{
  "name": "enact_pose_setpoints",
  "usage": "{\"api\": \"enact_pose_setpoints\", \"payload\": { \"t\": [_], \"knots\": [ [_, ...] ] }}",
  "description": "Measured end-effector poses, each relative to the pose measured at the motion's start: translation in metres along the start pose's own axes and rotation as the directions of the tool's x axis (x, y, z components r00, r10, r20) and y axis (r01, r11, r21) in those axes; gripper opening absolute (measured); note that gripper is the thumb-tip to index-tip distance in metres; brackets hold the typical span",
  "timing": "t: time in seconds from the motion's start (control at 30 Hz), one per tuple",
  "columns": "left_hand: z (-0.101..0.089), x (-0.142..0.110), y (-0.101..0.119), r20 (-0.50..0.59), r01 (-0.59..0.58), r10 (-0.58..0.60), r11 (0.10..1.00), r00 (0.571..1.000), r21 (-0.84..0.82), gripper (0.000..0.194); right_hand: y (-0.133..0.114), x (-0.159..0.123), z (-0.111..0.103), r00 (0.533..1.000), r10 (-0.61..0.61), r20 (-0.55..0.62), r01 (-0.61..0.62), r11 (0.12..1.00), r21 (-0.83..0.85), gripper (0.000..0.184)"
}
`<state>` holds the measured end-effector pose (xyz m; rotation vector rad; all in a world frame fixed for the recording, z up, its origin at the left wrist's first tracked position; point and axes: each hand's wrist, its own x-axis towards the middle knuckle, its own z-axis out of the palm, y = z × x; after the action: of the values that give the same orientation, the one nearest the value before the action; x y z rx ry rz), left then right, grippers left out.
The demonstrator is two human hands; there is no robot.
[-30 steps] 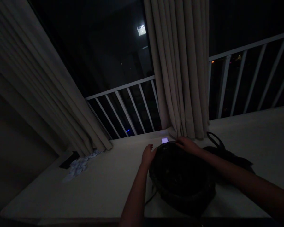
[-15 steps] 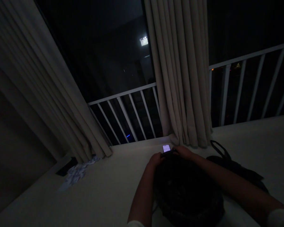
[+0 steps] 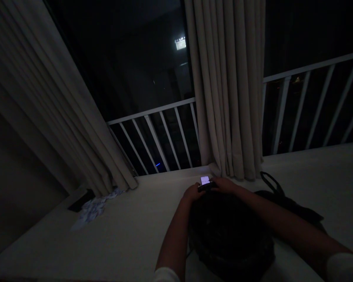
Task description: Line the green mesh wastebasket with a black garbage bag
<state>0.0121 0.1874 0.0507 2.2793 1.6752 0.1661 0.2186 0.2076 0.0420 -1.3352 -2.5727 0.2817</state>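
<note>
In dim light, a large dark rounded bag-like thing (image 3: pixel 231 231) sits between my forearms; its kind is hard to make out. My left hand (image 3: pixel 191 192) is closed at the left end of a black strip (image 3: pixel 206 186) along its far top edge. At the right end of that strip my right hand (image 3: pixel 223 185) is closed too, its fingers partly hidden. Just beyond the strip shows the lit screen of a phone (image 3: pixel 205 179), close to both hands. Whether any finger touches the phone I cannot tell.
Right of my arm lies a black bag (image 3: pixel 294 205) with a looped strap. A crumpled patterned cloth (image 3: pixel 92 209) and a dark flat object (image 3: pixel 80 200) lie at left on the pale surface (image 3: pixel 135 227). Long curtains (image 3: pixel 226 90) hang before dark windows and a white railing (image 3: pixel 153 111).
Both hands and the black strip have shifted slightly up and left, and the strip now stands out more clearly in front of the phone. The view has tilted a little.
</note>
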Motion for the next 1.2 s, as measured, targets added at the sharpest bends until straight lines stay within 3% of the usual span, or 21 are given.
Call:
{"api": "enact_pose_setpoints", "payload": {
  "t": [0.17,0.47,0.7,0.83,1.0,1.1,1.2],
  "knots": [
    [-0.001,0.003,0.002,0.071,-0.038,0.036,0.999,0.997,0.028,0.041,-0.004,0.010,0.006,0.998,-0.015,0.063,0.017,0.999,-0.032,0.031],
    [0.000,0.001,0.000,0.090,0.010,-0.010,1.000,0.996,-0.004,0.038,-0.004,0.004,0.002,0.997,0.015,0.082,-0.013,0.999,-0.034,0.030],
    [-0.013,-0.007,-0.008,0.090,0.076,-0.060,0.981,0.994,-0.181,0.080,0.015,-0.011,-0.013,0.995,0.063,0.076,-0.066,0.997,0.033,0.049],
    [-0.012,-0.017,-0.011,0.063,0.083,-0.066,0.947,0.996,-0.310,0.061,0.028,-0.026,-0.009,0.993,0.101,0.056,-0.103,0.994,0.041,0.047],
    [0.005,-0.025,-0.012,0.042,0.091,-0.081,0.920,0.996,-0.381,0.040,0.032,-0.036,0.005,0.987,0.141,0.081,-0.145,0.989,0.043,0.036],
    [0.010,-0.026,-0.010,0.005,0.101,-0.110,0.891,0.994,-0.442,0.040,0.031,-0.039,0.008,0.982,0.170,0.078,-0.176,0.981,0.078,0.036],
    [0.008,-0.030,-0.008,-0.045,0.102,-0.143,0.863,0.989,-0.496,0.046,0.024,-0.044,0.000,0.985,0.173,0.005,-0.173,0.982,0.069,0.038]
  ]
}}
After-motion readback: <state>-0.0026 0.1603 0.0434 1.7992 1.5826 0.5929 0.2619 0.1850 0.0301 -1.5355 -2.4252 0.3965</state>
